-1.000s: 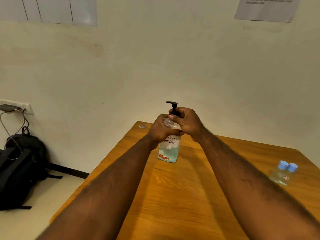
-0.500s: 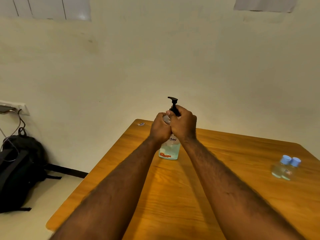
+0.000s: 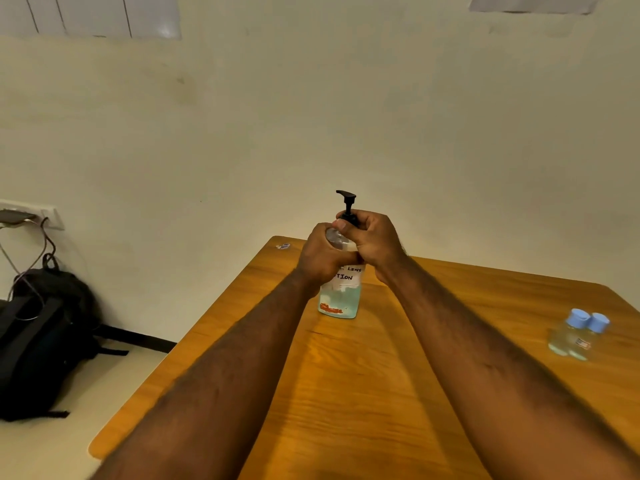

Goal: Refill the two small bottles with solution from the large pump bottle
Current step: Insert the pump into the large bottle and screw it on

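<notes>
Pump bottle stands upright on the wooden table, toward the far end, close to the wall. It has a clear body with pale blue liquid in the lower part. The white label has handwriting; "LENS" and "TION" are readable, the rest is covered by the hands. Black pump head sticks up above both hands, spout pointing left.

Left hand wraps the upper body of the pump bottle from its left side, fingers curled round the shoulder in a firm hold. Right hand grips the black collar at the pump bottle's neck from the right, fingers curled, thumb across the front. The two hands touch each other over the bottle. Both forearms are bare.

Small bottles: two of them, well to the right of the pump bottle and nearer the camera. They stand side by side on the table, touching, with blue caps on. Clear liquid inside; the level is hard to tell.

Small scrap or sticker lies on the table just left of and behind the pump bottle, too blurred to identify. Black backpack sits on the floor far left of the pump bottle, against the wall. Above the backpack is a wall socket, with a cable hanging down to it. Paper sheet is on the wall high above and to the right of the pump bottle, cut off by the frame top.
</notes>
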